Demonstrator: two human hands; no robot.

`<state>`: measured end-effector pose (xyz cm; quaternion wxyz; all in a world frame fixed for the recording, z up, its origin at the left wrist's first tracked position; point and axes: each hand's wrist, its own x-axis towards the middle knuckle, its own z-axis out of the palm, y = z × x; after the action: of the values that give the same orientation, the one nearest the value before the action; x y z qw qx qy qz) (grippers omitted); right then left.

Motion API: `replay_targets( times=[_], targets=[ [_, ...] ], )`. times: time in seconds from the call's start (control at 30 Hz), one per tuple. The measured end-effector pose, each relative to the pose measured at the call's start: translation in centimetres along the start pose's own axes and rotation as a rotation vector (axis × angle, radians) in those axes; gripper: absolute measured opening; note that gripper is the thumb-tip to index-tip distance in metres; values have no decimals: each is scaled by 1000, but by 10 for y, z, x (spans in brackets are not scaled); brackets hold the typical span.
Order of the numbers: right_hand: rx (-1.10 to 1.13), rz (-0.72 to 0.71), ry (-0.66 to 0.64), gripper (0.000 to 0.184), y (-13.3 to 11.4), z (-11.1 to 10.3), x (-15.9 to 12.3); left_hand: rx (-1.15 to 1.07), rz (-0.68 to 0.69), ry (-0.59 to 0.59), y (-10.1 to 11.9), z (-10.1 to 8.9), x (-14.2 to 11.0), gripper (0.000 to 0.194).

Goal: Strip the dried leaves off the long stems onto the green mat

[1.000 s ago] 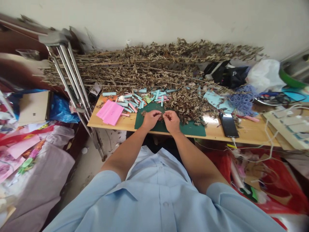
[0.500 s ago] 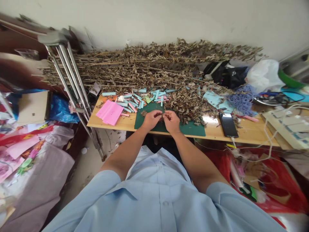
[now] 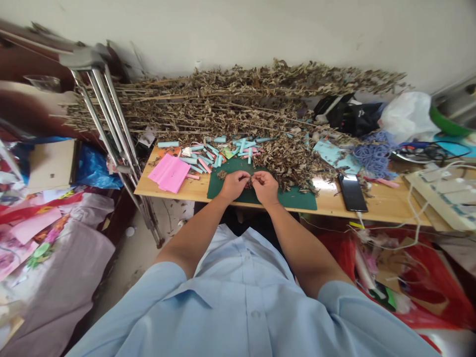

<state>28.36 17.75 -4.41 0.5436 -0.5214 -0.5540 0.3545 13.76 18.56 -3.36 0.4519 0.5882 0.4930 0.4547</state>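
Note:
My left hand [image 3: 235,185] and my right hand [image 3: 265,187] meet over a green cutting mat [image 3: 301,199], fingertips pinched close together. Between them a little brown dried leaf [image 3: 250,184] shows, mostly covered by the fingers. Just beyond my right hand lies a heap of dried leaves [image 3: 286,161]. A small clump of crumbled leaf [image 3: 222,174] rests on the mat beside my left hand. Farther left are several rolled blue and pink paper tubes [image 3: 189,160] and a stack of pink paper sheets [image 3: 169,173].
Long bundles of dried stalks [image 3: 208,109] run along the wall. Metal crutches [image 3: 107,104] lean at the table's left end. A phone [image 3: 352,192] with a cable, blue paper [image 3: 332,152], purple string [image 3: 375,152] and a power strip [image 3: 444,191] lie to the right.
Both hands stay pinched together over the mat; only slight finger movement shows, with my right hand shifted a touch to the right.

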Motion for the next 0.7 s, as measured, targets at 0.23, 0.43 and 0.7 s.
replay_targets(
  times=[0.23,0.43,0.7],
  targets=[
    [92,48,-10,24,2,-1,2,-33,-4,-12,3,-1,0,13],
    [120,44,-16,24,3,-2,2,-13,-2,7,5,-1,-1,12],
    [118,41,-1,23,2,-2,2,61,30,52,4,1,-2,13]
  ],
)
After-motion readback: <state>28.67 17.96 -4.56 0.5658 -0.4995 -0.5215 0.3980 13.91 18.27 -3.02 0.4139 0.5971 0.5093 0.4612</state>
